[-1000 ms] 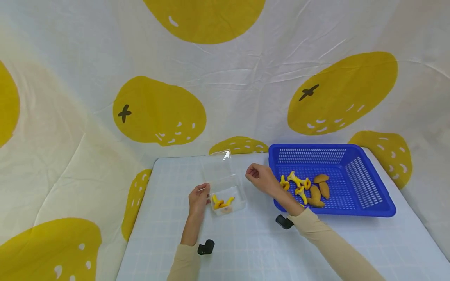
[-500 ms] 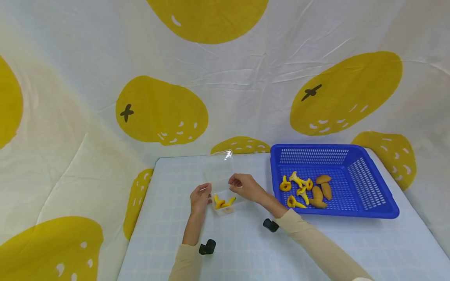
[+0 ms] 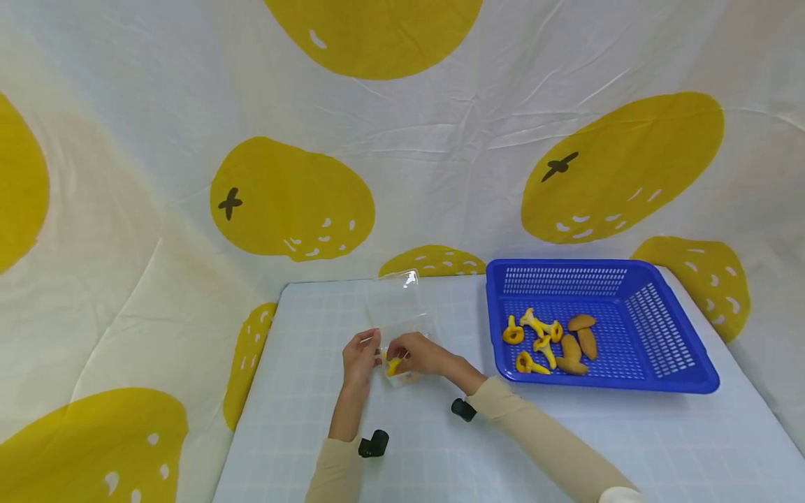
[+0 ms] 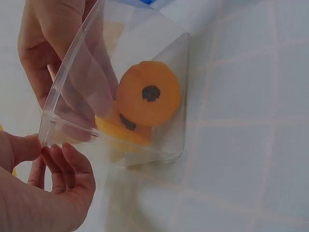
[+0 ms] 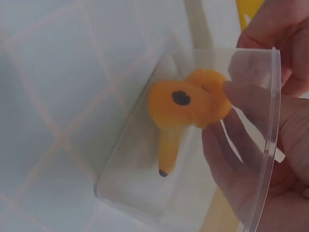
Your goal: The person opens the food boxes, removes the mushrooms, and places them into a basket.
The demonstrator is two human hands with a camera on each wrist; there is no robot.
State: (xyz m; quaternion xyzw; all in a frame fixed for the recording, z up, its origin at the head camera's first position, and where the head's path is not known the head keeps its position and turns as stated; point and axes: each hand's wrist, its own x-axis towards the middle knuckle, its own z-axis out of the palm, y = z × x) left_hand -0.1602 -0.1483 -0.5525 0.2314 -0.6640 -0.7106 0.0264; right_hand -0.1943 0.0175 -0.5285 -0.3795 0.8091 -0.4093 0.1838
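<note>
My left hand pinches the left rim of a clear plastic clamshell box between thumb and fingers. The box's hinged lid lies back, unfolded. My right hand reaches down inside the box. In the right wrist view, its thumb and fingers pinch a yellow-orange chanterelle mushroom. Another chanterelle, with a dark spot on its cap and a dark stem tip, sits against it by the box wall. Through the wall in the left wrist view, an orange cap covers part of what lies behind.
To the right stands a blue perforated basket. It holds several yellow chanterelles on its left side and brown mushrooms beside them. A fruit-printed cloth hangs behind the checked white table.
My right hand has moved left from beside the basket, over the box and down into it among the chanterelles. My left hand keeps its grip on the rim.
</note>
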